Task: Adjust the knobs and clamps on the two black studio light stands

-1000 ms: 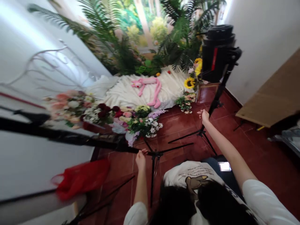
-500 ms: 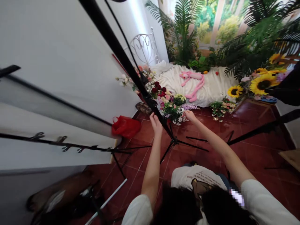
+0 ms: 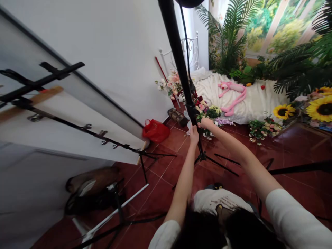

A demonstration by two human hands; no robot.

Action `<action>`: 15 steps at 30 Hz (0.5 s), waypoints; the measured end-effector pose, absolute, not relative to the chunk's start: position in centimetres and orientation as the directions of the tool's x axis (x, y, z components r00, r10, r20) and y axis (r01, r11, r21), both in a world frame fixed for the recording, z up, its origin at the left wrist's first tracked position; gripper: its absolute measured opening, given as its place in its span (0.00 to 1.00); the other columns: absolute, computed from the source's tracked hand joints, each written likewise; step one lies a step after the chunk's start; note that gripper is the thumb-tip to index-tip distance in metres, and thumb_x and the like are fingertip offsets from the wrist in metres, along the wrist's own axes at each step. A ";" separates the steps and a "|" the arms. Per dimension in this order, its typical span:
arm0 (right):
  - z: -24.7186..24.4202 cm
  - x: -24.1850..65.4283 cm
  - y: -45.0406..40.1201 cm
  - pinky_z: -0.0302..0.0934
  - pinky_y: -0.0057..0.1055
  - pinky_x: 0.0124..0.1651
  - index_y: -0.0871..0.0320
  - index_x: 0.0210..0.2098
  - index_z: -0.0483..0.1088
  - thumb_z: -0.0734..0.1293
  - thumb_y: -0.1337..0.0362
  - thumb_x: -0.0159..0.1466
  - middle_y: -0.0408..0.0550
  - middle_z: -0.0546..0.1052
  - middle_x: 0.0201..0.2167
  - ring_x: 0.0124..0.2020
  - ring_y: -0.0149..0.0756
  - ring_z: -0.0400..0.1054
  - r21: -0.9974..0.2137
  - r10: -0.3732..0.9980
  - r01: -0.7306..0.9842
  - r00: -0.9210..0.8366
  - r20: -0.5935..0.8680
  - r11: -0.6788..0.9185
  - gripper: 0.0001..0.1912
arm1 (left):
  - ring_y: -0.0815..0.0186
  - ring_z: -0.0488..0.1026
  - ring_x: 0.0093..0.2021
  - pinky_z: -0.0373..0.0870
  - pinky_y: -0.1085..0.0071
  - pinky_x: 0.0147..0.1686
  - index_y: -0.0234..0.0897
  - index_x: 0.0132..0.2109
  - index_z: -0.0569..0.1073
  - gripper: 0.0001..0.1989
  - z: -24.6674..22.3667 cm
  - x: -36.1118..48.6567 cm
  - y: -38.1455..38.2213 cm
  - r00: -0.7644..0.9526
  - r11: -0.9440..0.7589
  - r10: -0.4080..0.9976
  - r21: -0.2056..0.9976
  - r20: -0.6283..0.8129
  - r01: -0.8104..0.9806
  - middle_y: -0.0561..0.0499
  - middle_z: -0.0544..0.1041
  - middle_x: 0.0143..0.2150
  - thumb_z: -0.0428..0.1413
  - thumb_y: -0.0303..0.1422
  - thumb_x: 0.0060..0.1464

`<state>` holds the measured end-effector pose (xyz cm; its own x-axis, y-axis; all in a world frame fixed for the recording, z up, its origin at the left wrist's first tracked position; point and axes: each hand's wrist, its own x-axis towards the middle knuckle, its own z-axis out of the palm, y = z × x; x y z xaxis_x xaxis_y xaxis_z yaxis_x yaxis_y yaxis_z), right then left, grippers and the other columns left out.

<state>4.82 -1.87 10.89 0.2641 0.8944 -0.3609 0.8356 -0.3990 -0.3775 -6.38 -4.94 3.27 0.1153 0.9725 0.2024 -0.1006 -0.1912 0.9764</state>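
A black light stand [image 3: 178, 52] rises from its spread legs on the red tiled floor. My left hand [image 3: 194, 135] is closed round the lower part of its pole. Just above and to the right, my right hand [image 3: 206, 123] is closed at the stand's joint, its fingers curled at the right side; the fingertips are partly hidden. A black cable hangs along the upper pole. Artificial flowers [image 3: 214, 112] show behind my right hand.
A red bag [image 3: 157, 130] sits by the wall. At the left runs a clip-bearing backdrop bar [image 3: 64, 121]. A pink plush toy [image 3: 236, 88] lies on white cloth [image 3: 261, 103]. Sunflowers [image 3: 284, 111] and another stand's leg [image 3: 301, 168] are at the right.
Both hands have come together on the stand; the left has closed round the pole, and the right has moved left to the joint. The view has shifted, and the stand looks more upright.
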 end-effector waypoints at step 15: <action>6.1 5.7 -5.5 0.52 0.22 0.31 0.57 0.22 0.64 0.55 0.50 0.69 0.39 0.65 0.19 0.26 0.30 0.60 -0.782 0.976 0.619 0.208 0.069 -0.076 0.25 | 0.66 0.70 0.33 0.71 0.68 0.40 0.39 0.35 0.68 0.28 3.4 -6.4 -5.3 0.052 -0.280 0.957 0.955 0.286 -0.094 0.50 0.70 0.31 0.44 0.61 0.56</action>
